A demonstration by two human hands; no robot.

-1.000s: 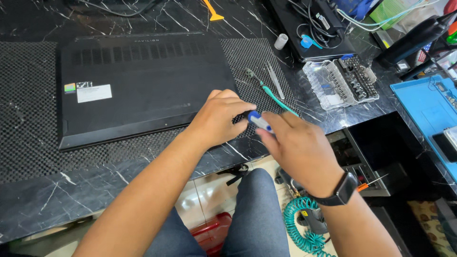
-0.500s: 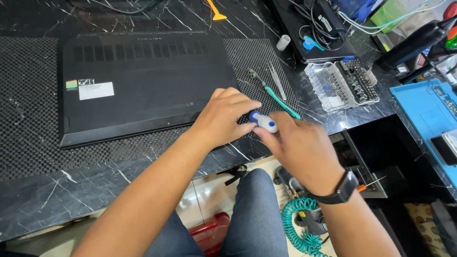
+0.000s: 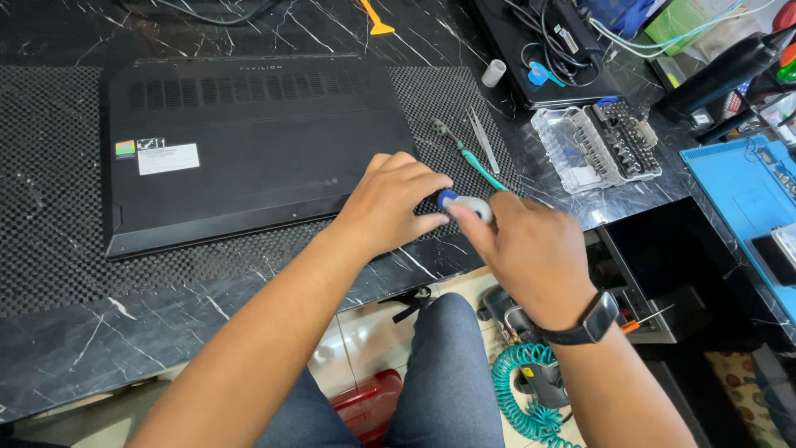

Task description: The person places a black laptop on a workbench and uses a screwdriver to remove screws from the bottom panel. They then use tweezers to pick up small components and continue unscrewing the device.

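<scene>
Both hands meet at the front right corner of the black laptop (image 3: 249, 141), which lies bottom-up on a dotted mat (image 3: 50, 207) over the dark marble table (image 3: 124, 332). The left hand (image 3: 390, 203) is curled, its fingers closed around the dark front part of a small screwdriver (image 3: 464, 205) with a blue collar and a white end cap; the tip is hidden under the fingers. The right hand (image 3: 531, 249), a dark watch on its wrist, pinches the white cap between thumb and forefinger, the other fingers folded in. Compared with a second ago, the pair has scarcely shifted: the same grip, the same corner of the laptop, with the right hand turned a little so that more of the white cap shows. Just beyond the hands lie a teal-handled tool (image 3: 468, 153) and metal tweezers (image 3: 482, 141), unmoved. Farther right sits a clear case of screwdriver bits (image 3: 597, 145), and beyond it a blue work mat (image 3: 746, 199). Below the table edge, near the person's knee, a teal coiled cable (image 3: 522, 390) hangs.
</scene>
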